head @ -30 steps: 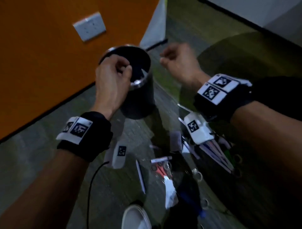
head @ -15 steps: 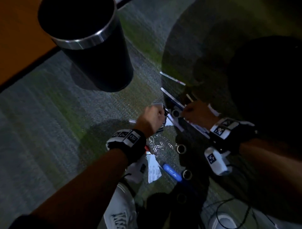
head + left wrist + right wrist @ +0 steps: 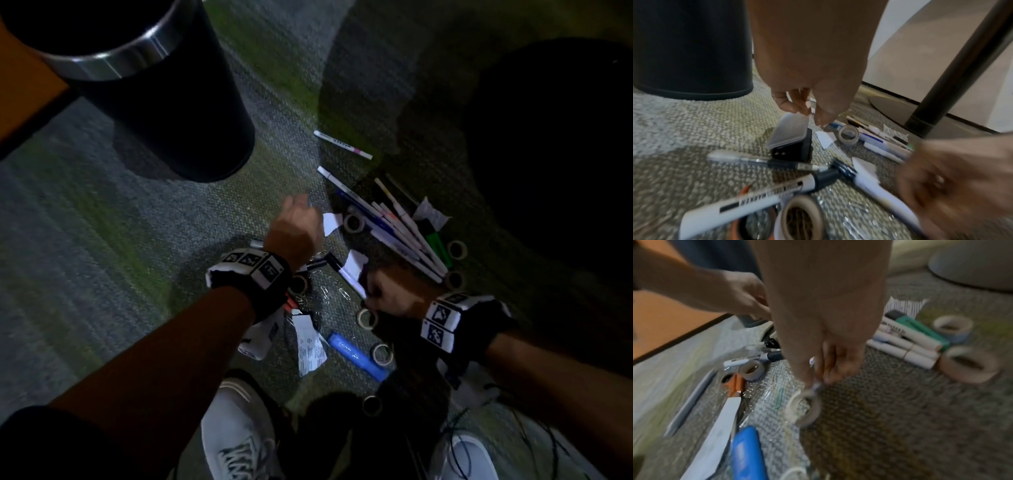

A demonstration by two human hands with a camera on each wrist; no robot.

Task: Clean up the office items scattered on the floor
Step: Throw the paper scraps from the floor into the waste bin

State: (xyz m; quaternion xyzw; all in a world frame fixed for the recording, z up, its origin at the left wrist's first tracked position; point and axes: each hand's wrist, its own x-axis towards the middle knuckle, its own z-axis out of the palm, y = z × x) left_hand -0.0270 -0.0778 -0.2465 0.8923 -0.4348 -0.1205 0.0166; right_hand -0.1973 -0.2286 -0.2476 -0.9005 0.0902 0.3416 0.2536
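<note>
Office items lie scattered on the carpet: a row of white markers [image 3: 404, 233], several tape rolls [image 3: 368, 318], loose paper clips [image 3: 329, 294] and paper scraps. My left hand [image 3: 805, 113] reaches down and pinches the clear lid of a small black box [image 3: 791, 138], which stands tilted on the carpet. My right hand [image 3: 818, 379] is curled low over a tape roll [image 3: 805, 407], gripping the end of a white marker with a dark cap [image 3: 865, 181]; this view is blurred. The black bin [image 3: 164, 113] stands at the upper left.
One marker [image 3: 342, 145] lies apart towards the bin. A blue oblong item [image 3: 356, 356] and a printed receipt [image 3: 310, 349] lie close to my white shoes [image 3: 236, 435]. A dark table post [image 3: 953, 73] rises on the right. The orange wall [image 3: 20, 78] is behind the bin.
Both hands have come down from the bin's rim to the pile on the floor. The left hand now holds the small box and the right hand has drawn nearer to me.
</note>
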